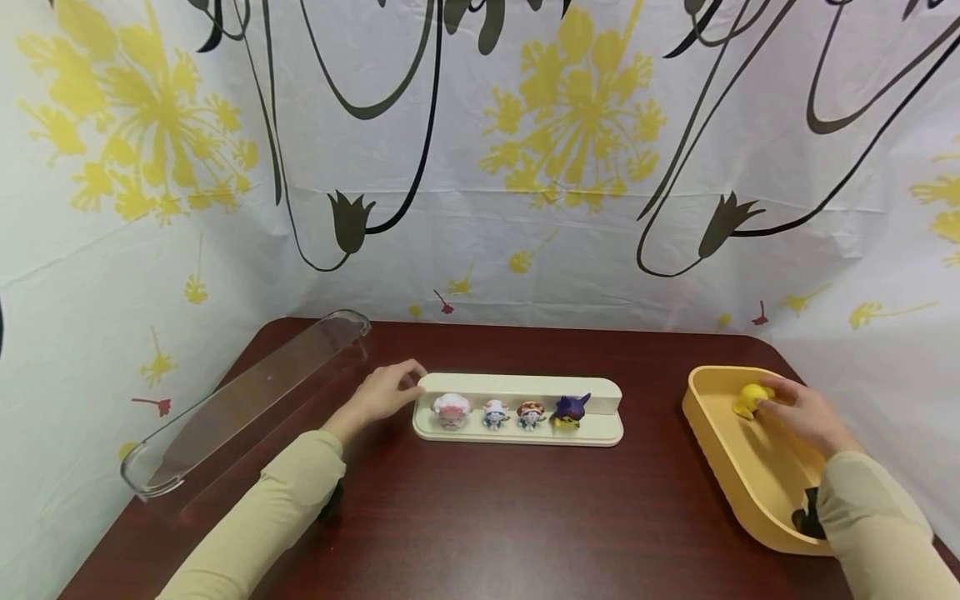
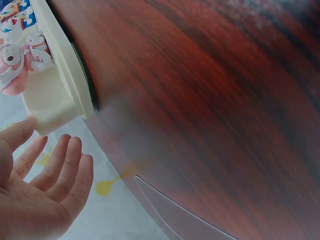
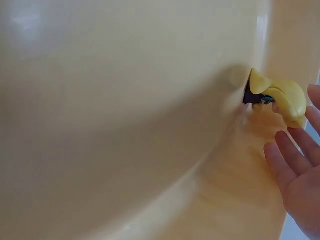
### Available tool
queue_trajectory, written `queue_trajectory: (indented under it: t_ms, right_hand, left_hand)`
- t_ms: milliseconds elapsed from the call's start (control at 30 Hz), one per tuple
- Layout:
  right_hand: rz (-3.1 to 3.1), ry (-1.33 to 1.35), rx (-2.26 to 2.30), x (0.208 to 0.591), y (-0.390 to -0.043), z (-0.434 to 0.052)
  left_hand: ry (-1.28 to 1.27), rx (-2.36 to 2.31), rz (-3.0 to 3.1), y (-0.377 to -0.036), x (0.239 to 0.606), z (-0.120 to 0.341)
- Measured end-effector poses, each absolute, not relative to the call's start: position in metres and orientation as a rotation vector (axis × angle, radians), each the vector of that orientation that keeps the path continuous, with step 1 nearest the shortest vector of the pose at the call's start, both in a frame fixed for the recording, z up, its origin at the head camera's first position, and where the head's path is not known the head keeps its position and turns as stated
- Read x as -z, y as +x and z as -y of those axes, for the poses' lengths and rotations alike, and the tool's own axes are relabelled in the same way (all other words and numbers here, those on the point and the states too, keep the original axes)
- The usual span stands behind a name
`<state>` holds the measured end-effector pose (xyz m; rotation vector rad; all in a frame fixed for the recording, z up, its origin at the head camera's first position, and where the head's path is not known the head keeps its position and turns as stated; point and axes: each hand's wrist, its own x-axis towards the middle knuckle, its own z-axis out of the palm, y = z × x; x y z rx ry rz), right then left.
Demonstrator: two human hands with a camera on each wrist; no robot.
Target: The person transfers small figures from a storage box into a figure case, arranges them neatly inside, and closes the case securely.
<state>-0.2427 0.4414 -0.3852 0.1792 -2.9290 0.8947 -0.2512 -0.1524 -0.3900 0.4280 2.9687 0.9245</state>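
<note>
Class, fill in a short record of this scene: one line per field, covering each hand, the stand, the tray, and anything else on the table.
left hand: fingers relaxed, at the left end of the cream stand
right hand: inside the yellow tray, fingers touching a yellow figure
stand contents: four small figures in a row, pink one leftmost, purple one rightmost
tray contents: also a dark item, partly hidden
other: clear cover on the table, far left
</note>
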Motion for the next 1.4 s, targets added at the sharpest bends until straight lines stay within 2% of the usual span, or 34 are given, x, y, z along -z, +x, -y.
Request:
queue_trajectory:
  t_ms: [900,1400]
  right_hand:
    - [2.876,0.309,-0.906,0.3903,-0.2450,-0.4457]
    - [2.954,0.130,-0.872,0.3936,-0.2459,-0.4412]
  left_hand:
    - [0.424,-0.913,-2.977,-0.2527,0.3922,0.1526]
    - [0.421,-0.906,-2.983,-0.2532,0.3931,0.1529]
